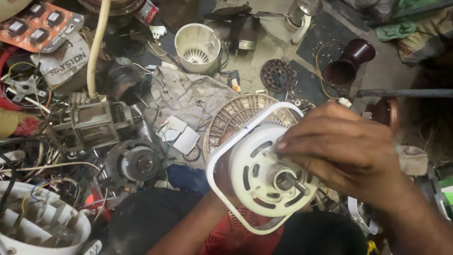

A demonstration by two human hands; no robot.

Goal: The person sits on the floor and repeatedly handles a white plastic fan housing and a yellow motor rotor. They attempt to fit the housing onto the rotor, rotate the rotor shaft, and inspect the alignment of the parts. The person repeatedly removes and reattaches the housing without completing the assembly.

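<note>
On the workshop floor, over my lap, among scrap. My right hand lies across the front of a white plastic motor housing, fingertips pressed flat on its upper right face, fingers close together, gripping the rim rather than curled round anything. My left hand is almost wholly hidden behind the housing; only a bit of finger shows at the upper left edge, and the forearm rises from below to the back of the part. It seems to be propping the part up, though how the fingers lie I cannot tell.

State of work, as I judge it: the housing is off whatever it belonged to, bare metal shaft sticking out of the centre hub, no blade or knob on it. Whether the case is opened yet, not visible. No tool in either hand.

Materials: the housing is smooth, glossy, round, with curved slots ringing the hub, set inside a white rounded-square frame. Behind it a dull, dusty ribbed disc. To the left a grey rag, a greasy bare motor with metal plates, a smaller round motor, tangled wires. Farther up, a cream slotted plastic cup and a dark maroon funnel-shaped piece.
</note>
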